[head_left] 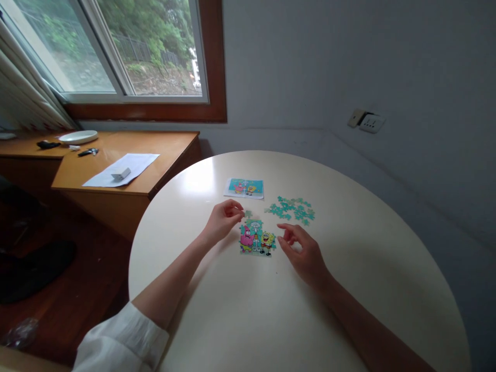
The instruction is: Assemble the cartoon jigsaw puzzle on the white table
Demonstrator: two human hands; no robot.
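In the head view, one part-built puzzle (256, 238), showing three cartoon figures, lies on one round bench (232, 320). Beyond it sits one printed picture (245, 189); beyond and right of it, one cluster of loose pieces (295, 211), too overlapped to count. Two hands flank the puzzle. At its upper left the left hand (225, 219) has its grip nearly closed beside a pale piece (248, 214) — whether pinching it, I cannot tell. Right of it, the right hand (304, 254) is parted — thumb and forefinger slightly spread, nothing visible between.
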